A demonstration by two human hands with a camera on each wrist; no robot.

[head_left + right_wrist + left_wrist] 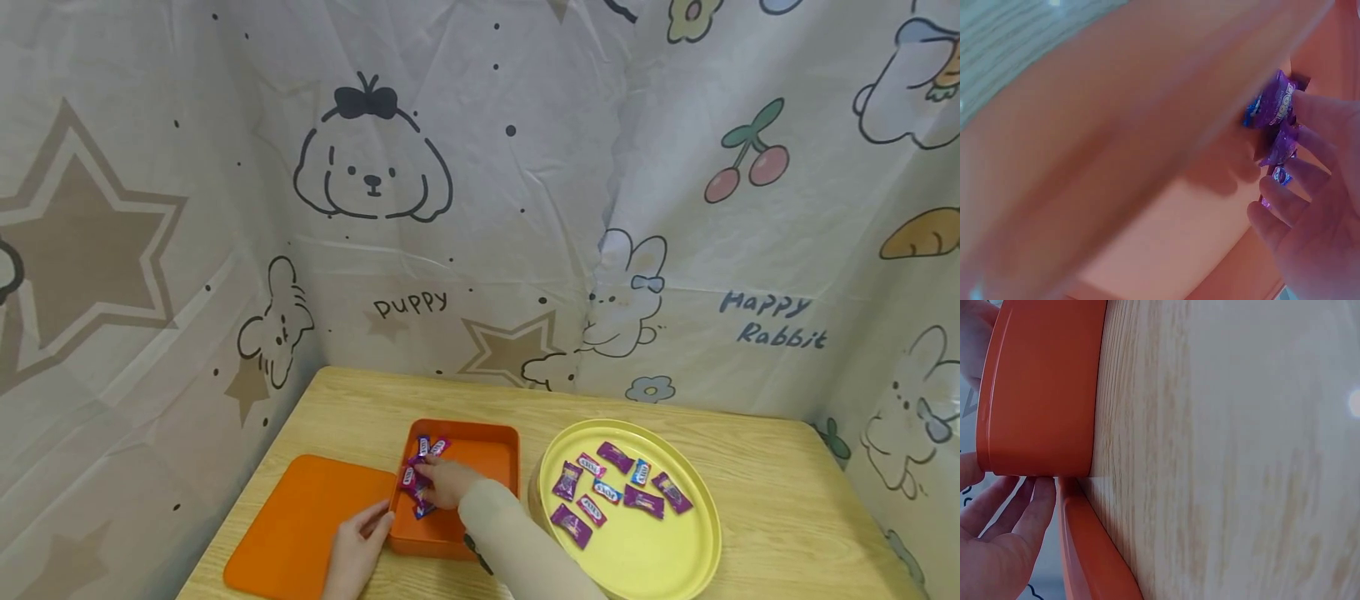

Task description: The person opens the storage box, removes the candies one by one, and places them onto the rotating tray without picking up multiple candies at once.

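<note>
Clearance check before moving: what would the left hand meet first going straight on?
The left hand would likely meet the box first, at its outer wall; the fingertips already look right against it.

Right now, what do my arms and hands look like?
A plain cream sleeve runs down to the right hand; the small dark item beside that sleeve is too unclear to name. Neither the right hand nor the left hand is gloved; no left sleeve shows.
</note>
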